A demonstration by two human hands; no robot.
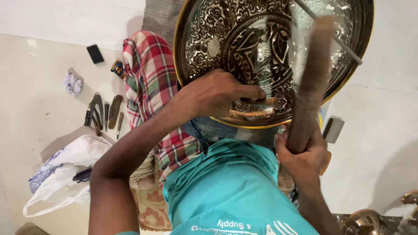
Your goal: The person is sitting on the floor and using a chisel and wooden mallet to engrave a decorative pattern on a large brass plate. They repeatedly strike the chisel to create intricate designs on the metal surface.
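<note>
A large round metal tray (pixel 217 30), engraved with flower and leaf patterns and rimmed in brass, rests in front of me. My left hand (pixel 217 93) presses on its lower part, fingers pinched around a small tool whose tip touches the engraving; the tool itself is mostly hidden. My right hand (pixel 302 154) grips the lower end of a long brown wooden mallet handle (pixel 311 82), which rises blurred across the tray's right side. A thin metal rod (pixel 335 39) lies across the tray's upper right.
A red checked cloth (pixel 148 78) drapes left of the tray. On the pale floor lie several dark chisels (pixel 102 113), a black phone (pixel 95 54), a crumpled white cloth (pixel 72 83) and a white plastic bag (pixel 65 169). Brass vessels (pixel 363 222) sit at bottom right.
</note>
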